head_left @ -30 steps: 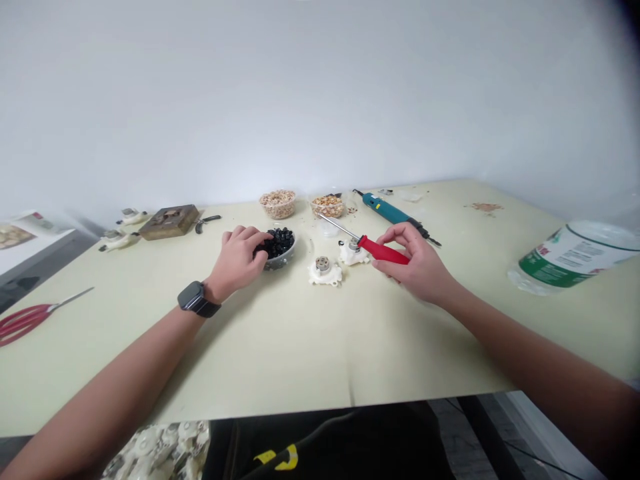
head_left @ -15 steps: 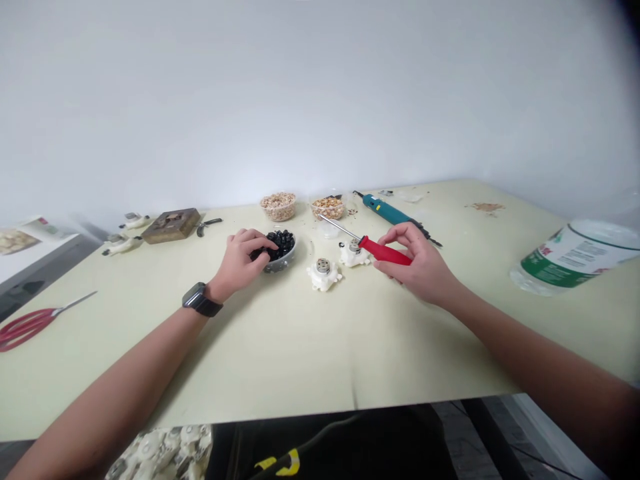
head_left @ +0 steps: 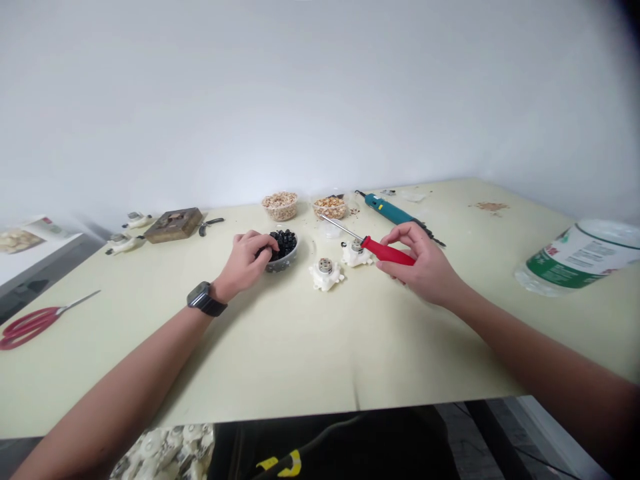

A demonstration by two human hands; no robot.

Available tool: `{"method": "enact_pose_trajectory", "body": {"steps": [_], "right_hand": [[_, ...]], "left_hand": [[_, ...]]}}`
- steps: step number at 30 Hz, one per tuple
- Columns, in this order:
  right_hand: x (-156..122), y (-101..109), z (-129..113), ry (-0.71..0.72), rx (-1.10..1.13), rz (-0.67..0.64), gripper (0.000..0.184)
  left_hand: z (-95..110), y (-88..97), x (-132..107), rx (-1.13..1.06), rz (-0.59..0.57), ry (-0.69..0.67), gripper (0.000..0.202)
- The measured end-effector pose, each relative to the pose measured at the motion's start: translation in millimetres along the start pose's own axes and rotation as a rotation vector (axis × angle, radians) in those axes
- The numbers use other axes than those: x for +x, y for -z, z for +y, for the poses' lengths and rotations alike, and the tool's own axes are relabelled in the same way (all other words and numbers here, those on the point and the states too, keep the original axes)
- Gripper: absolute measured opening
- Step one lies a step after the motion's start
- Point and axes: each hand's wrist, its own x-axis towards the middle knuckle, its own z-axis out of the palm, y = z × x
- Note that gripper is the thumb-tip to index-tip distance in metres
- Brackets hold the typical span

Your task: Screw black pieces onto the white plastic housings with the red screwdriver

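My left hand (head_left: 249,260), a watch on its wrist, reaches over the near rim of a clear bowl (head_left: 283,265). Its fingers are curled together among small black parts (head_left: 286,242); what they pinch is hidden. A red-handled screwdriver (head_left: 387,253) is held in my right hand (head_left: 423,267), its metal shaft pointing up and to the left. Below and behind that shaft sits a white plastic housing with a round metal motor (head_left: 356,253), partly covered by the handle. Another such white housing (head_left: 327,275) stands between my hands, touched by neither.
Behind are two tubs of small brass-coloured parts (head_left: 280,207) and a teal electric screwdriver (head_left: 393,210). Red scissors (head_left: 35,325) and a metal block (head_left: 173,225) lie left. A large plastic tub (head_left: 575,257) leans at right. More white housings (head_left: 165,453) are below the table edge.
The fingers of my left hand have curled in more among the black parts. My right hand keeps hold of the screwdriver in nearly the same pose. The whole view has shifted slightly.
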Motion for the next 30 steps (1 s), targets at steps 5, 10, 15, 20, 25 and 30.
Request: {"method": "enact_pose_trajectory", "body": {"steps": [5,10,15,20,25,30], "right_hand": [[-0.2,0.0,0.4,-0.001,-0.003,-0.005,0.044],[-0.4,-0.4,0.0,0.005,-0.004,-0.004,0.046],[-1.4,0.4,-0.4,-0.001,-0.002,-0.007,0.046],[-1.0,0.6,0.5,-0.007,-0.002,-0.013,0.047],[-0.1,0.1,-0.5,0.020,0.008,-0.008,0.049],[-1.2,-0.6,-0.2,0.042,0.014,-0.009,0.048]], "left_hand": [[2.1,-1.3,3.4,0.075,-0.105,-0.041,0.040],[5.3,-1.4,4.0,0.090,-0.112,-0.034,0.043],[5.7,-1.8,4.6,0.088,-0.115,-0.024,0.041],[7.5,-3.7,6.6,0.090,-0.124,0.006,0.040],[10.9,-5.1,10.0,0.074,-0.108,0.076,0.042],[18.4,-0.8,17.1,0.073,-0.152,0.141,0.036]]}}
